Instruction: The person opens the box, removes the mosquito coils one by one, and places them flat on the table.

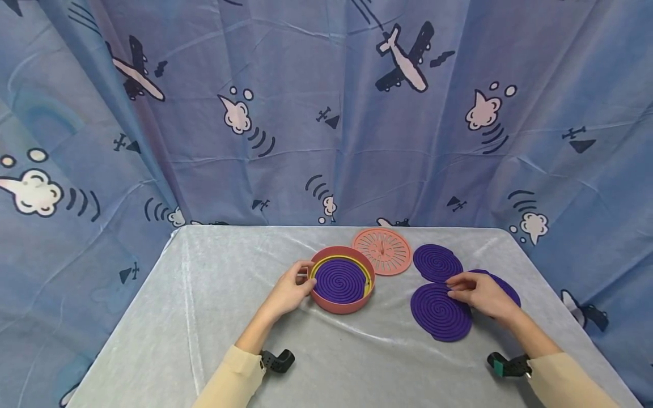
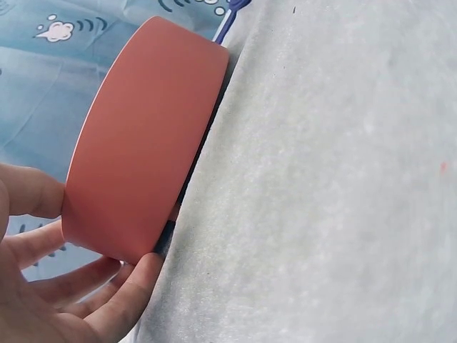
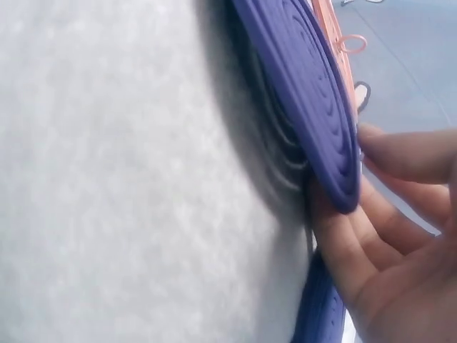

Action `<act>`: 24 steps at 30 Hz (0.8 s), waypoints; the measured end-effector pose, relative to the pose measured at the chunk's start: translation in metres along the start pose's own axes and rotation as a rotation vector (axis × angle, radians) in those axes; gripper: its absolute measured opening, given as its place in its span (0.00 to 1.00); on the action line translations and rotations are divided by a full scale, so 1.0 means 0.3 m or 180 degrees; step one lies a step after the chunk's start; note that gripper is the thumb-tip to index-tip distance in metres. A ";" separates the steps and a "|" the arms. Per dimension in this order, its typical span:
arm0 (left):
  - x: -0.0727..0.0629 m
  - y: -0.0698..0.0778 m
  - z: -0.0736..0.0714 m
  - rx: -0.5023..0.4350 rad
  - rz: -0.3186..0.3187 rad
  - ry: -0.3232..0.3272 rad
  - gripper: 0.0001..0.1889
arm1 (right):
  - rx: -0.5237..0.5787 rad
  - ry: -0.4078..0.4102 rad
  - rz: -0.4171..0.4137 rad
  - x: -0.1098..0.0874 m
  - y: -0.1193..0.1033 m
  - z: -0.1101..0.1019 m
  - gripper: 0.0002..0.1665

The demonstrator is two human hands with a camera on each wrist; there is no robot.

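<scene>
A round, shallow coral-red mosquito coil holder (image 1: 340, 308) stands mid-table, with a purple spiral mosquito coil (image 1: 339, 280) and a yellow ring (image 1: 368, 288) inside it. My left hand (image 1: 289, 293) grips the holder's left side, thumb near the rim, fingers around the outer wall (image 2: 146, 136). To the right, my right hand (image 1: 482, 296) pinches the edge of a loose purple mosquito coil (image 1: 441, 313) between thumb and fingers. In the right wrist view this coil (image 3: 303, 93) is tilted, its near edge raised off the cloth. Two more purple coils lie behind and beside that hand.
A slotted coral lid (image 1: 382, 252) with a small wire loop lies behind the holder, to its right. One coil (image 1: 437, 262) rests right of the lid; another (image 1: 502, 283) is partly hidden by the right hand. A patterned blue curtain (image 1: 285, 113) hangs behind the white-covered table (image 1: 229, 272).
</scene>
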State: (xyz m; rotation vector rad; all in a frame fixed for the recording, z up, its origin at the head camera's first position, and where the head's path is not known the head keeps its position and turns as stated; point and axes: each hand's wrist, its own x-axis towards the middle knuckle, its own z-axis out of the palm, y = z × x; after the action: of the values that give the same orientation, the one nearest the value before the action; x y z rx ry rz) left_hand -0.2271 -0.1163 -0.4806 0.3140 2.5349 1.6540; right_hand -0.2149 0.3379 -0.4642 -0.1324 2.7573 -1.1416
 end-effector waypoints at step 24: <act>-0.005 0.002 0.000 -0.0023 0.0021 -0.0014 0.21 | -0.0103 0.0312 -0.0469 0.030 -0.147 0.064 0.16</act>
State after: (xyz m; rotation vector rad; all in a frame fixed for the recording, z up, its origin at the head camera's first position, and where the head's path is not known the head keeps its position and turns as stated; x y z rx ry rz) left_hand -0.2256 -0.1163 -0.4802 0.3256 2.5269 1.6624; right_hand -0.2194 0.2922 -0.4475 -0.2958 2.8949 -1.1680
